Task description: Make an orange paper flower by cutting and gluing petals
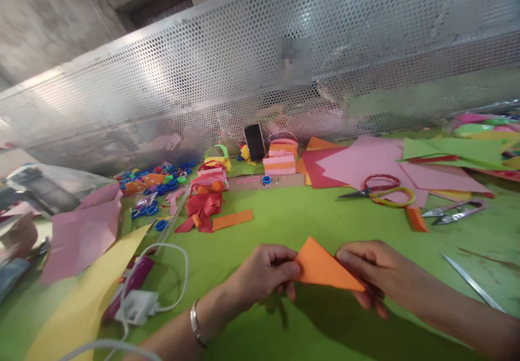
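Note:
A piece of orange paper [323, 269], folded to a triangle, is held up over the green tabletop [309, 209] with its point away from me. My left hand [268, 271] pinches its left corner between thumb and fingers. On the other side, my right hand [374, 269] has its fingers closed at the right edge of the paper, partly behind it. A strip of orange paper [232, 220] lies beyond my left hand, beside a heap of red folded paper [205, 206]. Scissors [382, 190] with red and yellow handles rest beyond my right hand.
A perforated metal screen [227, 63] closes off the back. Pink sheets [365, 160] and thread snips [455, 212] lie right. A phone [254, 142] leans near small paper bags [280, 158]. Left are a yellow sheet [93, 290], a white charger [138, 307] with cable, and blue rings [160, 225].

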A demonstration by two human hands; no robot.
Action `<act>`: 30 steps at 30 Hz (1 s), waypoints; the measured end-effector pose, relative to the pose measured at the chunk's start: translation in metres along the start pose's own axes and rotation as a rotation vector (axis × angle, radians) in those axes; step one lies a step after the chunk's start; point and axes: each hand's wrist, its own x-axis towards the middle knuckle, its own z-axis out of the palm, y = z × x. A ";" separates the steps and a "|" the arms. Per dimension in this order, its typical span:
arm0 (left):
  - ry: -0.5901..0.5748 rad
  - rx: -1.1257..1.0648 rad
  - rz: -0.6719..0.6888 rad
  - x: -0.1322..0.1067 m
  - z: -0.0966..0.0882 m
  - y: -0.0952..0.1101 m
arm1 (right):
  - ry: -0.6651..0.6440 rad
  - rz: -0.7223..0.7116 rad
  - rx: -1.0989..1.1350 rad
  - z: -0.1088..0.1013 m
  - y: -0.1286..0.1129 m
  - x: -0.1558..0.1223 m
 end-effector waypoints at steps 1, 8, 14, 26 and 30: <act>-0.009 0.002 0.012 -0.001 0.001 0.000 | -0.005 0.007 -0.002 -0.001 0.000 0.001; 0.049 0.081 0.192 -0.005 0.011 -0.009 | 0.040 0.013 -0.107 0.004 0.003 0.000; -0.143 -0.448 -0.069 0.004 0.005 -0.012 | 0.125 -0.076 -0.310 0.000 0.004 0.002; -0.254 -0.626 0.044 0.007 0.010 -0.027 | 0.720 -0.990 -1.197 0.002 0.020 0.001; -0.240 -0.615 0.060 0.005 0.012 -0.026 | 0.600 -1.156 -1.301 0.004 0.013 -0.003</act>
